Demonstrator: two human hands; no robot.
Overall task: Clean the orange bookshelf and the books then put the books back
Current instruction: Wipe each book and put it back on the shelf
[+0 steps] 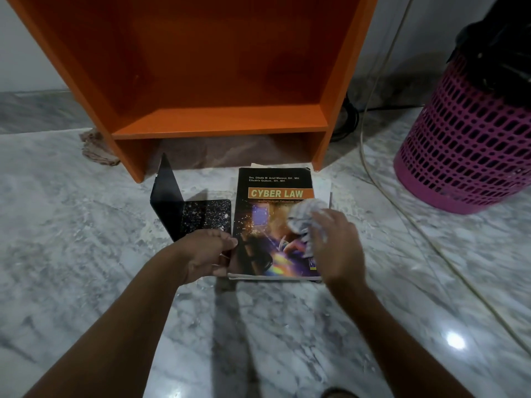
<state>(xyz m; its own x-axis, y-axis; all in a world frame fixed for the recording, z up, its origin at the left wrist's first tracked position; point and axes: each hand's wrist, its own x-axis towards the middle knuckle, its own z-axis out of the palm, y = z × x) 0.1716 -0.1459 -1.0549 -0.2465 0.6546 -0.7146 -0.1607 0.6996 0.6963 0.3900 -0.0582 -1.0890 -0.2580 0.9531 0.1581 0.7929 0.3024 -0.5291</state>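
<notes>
**Cyber Law book wiped on the floor before the bare shelf**

The orange bookshelf [218, 130] stands on the grey marble floor [86, 254], and the compartment in view holds no books. Just in front of its right leg lies the "CYBER LAW" book [258, 214], flat and cover up. It rests on top of other white pages [321, 188] that stick out at its far and right edges.

The left hand [204, 254] grips the book's left edge near the near corner. Its thumb lies on the cover and its fingers [222, 239] are curled at the edge.

The right hand [336, 245] is blurred. It rests on the right half of the cover with its fingers closed round a crumpled white cloth [304, 216], which touches the cover.

Just left of the book is a black L-shaped bookend [184, 216]. One plate stands upright, and the other lies flat on the floor, speckled with white. The left hand covers the near end of the flat plate.

A brownish rag [94, 147] lies bunched by the shelf's left side. A pink perforated basket [459, 145] stands well to the right, with a black bag [494, 53] in its top.
</notes>
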